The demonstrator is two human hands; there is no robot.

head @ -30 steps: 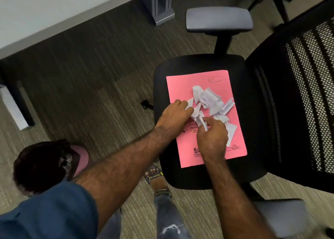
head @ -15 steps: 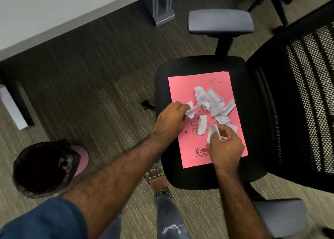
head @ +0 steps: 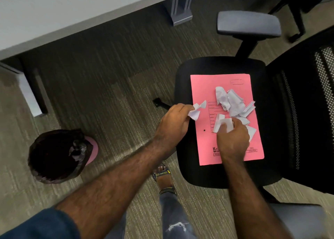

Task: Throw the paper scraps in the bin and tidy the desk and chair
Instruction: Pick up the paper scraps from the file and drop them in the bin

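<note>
Both hands work over a pink file folder (head: 216, 86) lying flat on the black seat of the office chair (head: 184, 79). The left hand (head: 173, 123) has its fingers curled round a couple of white paper scraps (head: 197, 110), which stick out past its knuckles at about 2 o'clock, over the folder's left edge. The right hand (head: 233, 141) has its fingers closed over another white scrap (head: 221, 124) at the folder's middle; how firmly it holds it I cannot tell. The loose pile of crumpled scraps (head: 231, 101) lies on the folder just beyond the right hand, toward 12 o'clock, touching or nearly touching its fingertips, with a few strips trailing to 3 o'clock.

The bin (head: 56, 155), lined with a dark bag, stands on the carpet well apart from the chair, at about 9 o'clock from the left hand. The left hand is the nearer one to it, so the carry likely swings leftward and down. Nothing stands on the carpet between seat and bin; the person's sandalled foot (head: 162, 175) sits below that path. A grey armrest (head: 248, 24) rises beyond the seat at 12 o'clock, the mesh backrest (head: 310, 112) fills the 3 o'clock side, and the pale counter (head: 63, 10) crosses the upper left.
</note>
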